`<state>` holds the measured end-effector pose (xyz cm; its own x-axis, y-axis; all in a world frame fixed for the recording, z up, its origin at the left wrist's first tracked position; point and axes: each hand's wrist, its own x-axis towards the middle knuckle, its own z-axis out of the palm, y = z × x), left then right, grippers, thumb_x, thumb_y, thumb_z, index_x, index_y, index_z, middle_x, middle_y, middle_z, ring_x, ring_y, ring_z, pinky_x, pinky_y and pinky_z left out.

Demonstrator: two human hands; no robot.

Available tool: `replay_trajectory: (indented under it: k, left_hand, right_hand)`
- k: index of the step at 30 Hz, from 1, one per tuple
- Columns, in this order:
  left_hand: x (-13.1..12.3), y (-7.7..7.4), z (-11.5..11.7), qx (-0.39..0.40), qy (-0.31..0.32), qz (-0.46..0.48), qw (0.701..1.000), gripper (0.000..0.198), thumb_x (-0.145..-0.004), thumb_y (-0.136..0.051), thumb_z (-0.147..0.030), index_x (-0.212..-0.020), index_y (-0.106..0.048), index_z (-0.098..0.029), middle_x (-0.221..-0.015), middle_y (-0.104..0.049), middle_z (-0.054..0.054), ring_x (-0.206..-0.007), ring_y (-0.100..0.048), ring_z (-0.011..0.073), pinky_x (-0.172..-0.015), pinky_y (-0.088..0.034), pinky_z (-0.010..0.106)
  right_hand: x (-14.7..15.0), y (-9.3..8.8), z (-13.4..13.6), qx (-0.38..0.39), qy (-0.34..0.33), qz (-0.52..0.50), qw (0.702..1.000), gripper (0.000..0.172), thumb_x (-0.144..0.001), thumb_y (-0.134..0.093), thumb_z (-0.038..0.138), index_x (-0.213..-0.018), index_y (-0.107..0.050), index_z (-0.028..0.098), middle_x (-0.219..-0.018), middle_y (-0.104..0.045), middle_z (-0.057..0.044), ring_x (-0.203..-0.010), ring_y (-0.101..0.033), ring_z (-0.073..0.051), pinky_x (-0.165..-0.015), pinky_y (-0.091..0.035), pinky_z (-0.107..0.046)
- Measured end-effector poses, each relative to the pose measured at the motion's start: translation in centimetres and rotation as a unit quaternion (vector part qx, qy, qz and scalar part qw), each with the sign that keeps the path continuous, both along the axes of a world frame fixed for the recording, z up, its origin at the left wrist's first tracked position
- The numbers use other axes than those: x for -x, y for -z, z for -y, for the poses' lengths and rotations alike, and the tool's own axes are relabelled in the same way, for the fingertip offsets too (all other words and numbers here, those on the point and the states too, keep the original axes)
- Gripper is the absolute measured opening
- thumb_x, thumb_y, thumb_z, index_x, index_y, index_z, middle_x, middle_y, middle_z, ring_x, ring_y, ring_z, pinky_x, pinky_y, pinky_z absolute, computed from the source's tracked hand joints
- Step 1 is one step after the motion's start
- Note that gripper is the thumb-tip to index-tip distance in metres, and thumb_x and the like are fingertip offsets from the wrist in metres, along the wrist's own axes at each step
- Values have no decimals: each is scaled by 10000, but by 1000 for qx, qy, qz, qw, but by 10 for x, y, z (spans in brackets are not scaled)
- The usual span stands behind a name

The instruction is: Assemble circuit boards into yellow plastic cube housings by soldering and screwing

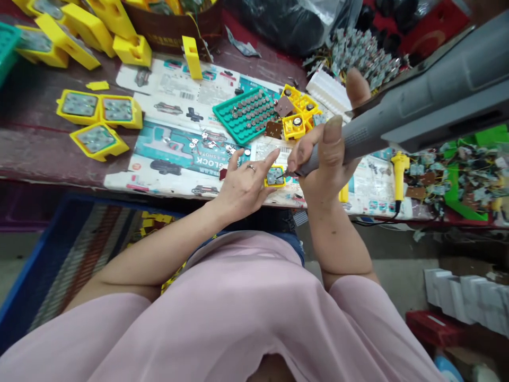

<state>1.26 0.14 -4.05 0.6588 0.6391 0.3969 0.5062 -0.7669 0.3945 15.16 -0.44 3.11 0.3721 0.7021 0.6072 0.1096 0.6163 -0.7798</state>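
My right hand (326, 165) is wrapped round a large grey electric screwdriver (409, 98), whose body slants up to the right. The driver's bit reaches a small yellow plastic case (275, 176) with a grey inner plate, near the table's front edge. From the left, my left hand (247, 183) grips that case between thumb and forefinger. Just beyond my fingers, a green tray (242, 119) holds rows of small round metal parts. Beside it lie yellow cases (296, 124) with brown boards and round parts.
Three yellow cases with grey plates (95, 139) lie at the left, near a pile of yellow cases (85, 29). A yellow soldering iron (398, 172) and wired assemblies (427, 178) are at the right. Printed cardboard (167, 151) covers part of the table. A blue crate (51, 254) stands below.
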Motion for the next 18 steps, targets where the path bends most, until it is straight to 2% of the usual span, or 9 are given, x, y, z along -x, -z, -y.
replay_trajectory:
  k: [3, 7, 10, 13, 18]
  left_hand:
    - [0, 0, 1, 1, 2, 3, 1000, 694, -933, -539, -336, -1547, -283, -136, -1169, -713, 119, -1089, -655, 274, -1185, -258, 524]
    - [-1, -3, 1, 3, 2, -3, 1000, 701, -938, -551, -355, -1546, -282, -130, -1146, -719, 123, -1082, -654, 273, -1178, -268, 516]
    - [-1, -5, 1, -5, -2, -1, 1000, 685, -952, -541, -381, -1533, -306, -106, -1129, -718, 129, -1066, -657, 271, -1173, -274, 497]
    - [-2, -7, 2, 1, 0, -5, 1000, 684, -965, -520, -414, -1536, -304, -104, -1104, -718, 125, -1066, -657, 277, -1168, -278, 497]
    - [-2, -7, 1, 7, 2, -9, 1000, 704, -951, -543, -393, -1539, -312, -81, -1103, -715, 143, -1068, -655, 289, -1160, -290, 501]
  right_hand:
    - [1, 4, -1, 7, -19, -14, 1000, 420, -873, -650, 504, -1260, -495, 453, -558, -419, 109, -330, -376, -87, -362, -325, -239]
    - [3, 5, 3, 51, 11, 22, 998, 399, -884, -609, 582, -1221, -490, 405, -551, -381, 111, -333, -389, -87, -373, -330, -238]
    - [4, 3, 4, 77, 11, 42, 996, 304, -874, -617, 595, -992, -499, 341, -549, -370, 112, -340, -398, -78, -393, -353, -233]
    - [7, -3, 3, 94, 8, 51, 994, 355, -859, -635, 600, -843, -441, 304, -521, -364, 114, -336, -401, -85, -385, -359, -241]
    - [11, -11, 0, 87, -8, 28, 996, 349, -828, -679, 560, -839, -443, 302, -471, -383, 141, -299, -359, -82, -343, -324, -239]
